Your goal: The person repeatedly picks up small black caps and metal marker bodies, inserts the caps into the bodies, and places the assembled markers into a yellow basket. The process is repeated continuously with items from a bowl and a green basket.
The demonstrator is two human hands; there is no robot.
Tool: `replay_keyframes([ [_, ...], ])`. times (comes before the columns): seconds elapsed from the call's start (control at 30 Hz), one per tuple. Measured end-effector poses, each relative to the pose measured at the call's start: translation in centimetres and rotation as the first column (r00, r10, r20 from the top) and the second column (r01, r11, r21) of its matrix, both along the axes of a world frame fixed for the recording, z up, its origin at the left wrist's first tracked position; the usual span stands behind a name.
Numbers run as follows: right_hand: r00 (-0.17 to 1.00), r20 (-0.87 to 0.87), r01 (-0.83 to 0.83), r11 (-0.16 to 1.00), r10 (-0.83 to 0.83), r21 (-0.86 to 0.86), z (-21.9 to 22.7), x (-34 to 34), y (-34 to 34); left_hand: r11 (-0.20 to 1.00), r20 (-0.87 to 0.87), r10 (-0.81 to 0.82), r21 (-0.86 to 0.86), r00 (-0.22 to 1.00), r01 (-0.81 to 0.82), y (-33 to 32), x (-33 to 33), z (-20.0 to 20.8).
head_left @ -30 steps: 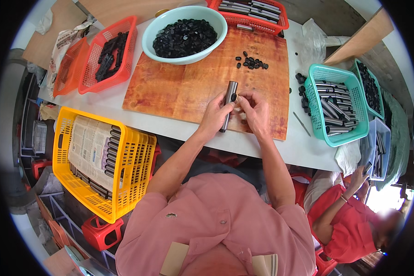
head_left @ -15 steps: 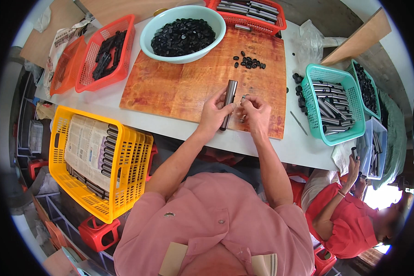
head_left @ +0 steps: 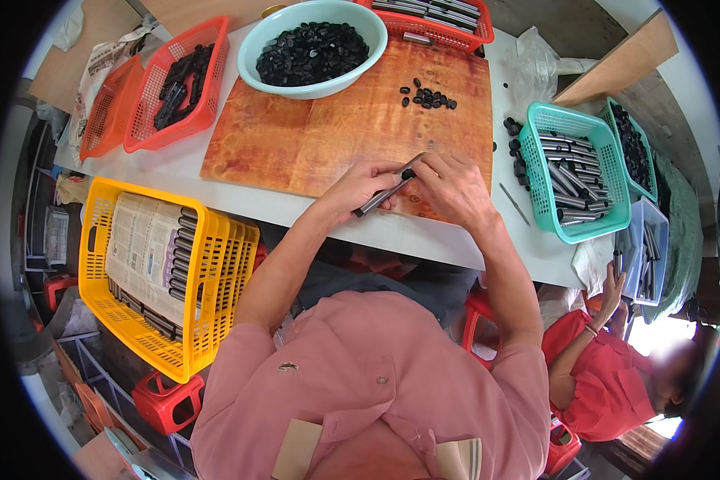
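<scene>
A grey metal tube (head_left: 370, 206) lies slantwise above the front edge of the brown wooden board (head_left: 296, 152), its lower end toward me. My left hand (head_left: 358, 190) is wrapped round the tube's lower half. At its upper end the fingers of my right hand (head_left: 454, 186) are closed on it. A small black plastic piece (head_left: 408, 174) shows on the tube between both hands; whether it is fixed there I cannot tell. Farther up the board lies a loose group of small black oval pieces (head_left: 428, 99).
A pale blue basin (head_left: 252, 68) full of black pieces stands at the back. Red baskets (head_left: 140, 132) are at far left, a green basket (head_left: 542, 184) of tubes at right. A yellow crate (head_left: 186, 320) with tubes and newspaper is at my left. A co-worker (head_left: 592, 364) in red sits at right.
The tube has tipped from nearly upright to a slant, its top leaning right. My right hand has moved in from beside it and closed on its upper end.
</scene>
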State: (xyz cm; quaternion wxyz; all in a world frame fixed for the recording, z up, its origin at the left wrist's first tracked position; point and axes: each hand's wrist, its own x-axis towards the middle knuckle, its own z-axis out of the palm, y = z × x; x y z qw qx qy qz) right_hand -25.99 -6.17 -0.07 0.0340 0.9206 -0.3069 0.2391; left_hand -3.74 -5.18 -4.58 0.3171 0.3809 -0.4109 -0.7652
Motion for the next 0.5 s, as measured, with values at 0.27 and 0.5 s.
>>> replay_keyframes([
  [0.27,0.999,0.009,-0.049,0.987,0.048,0.154,0.2,0.2,-0.2,0.998,0.008,-0.061,-0.032,0.998,0.061,0.1,0.4,0.5],
  [0.5,0.989,0.145,-0.033,0.964,-0.006,0.264,-0.2,0.4,-0.1,0.999,-0.013,-0.042,-0.006,0.999,0.041,0.2,0.2,1.0],
])
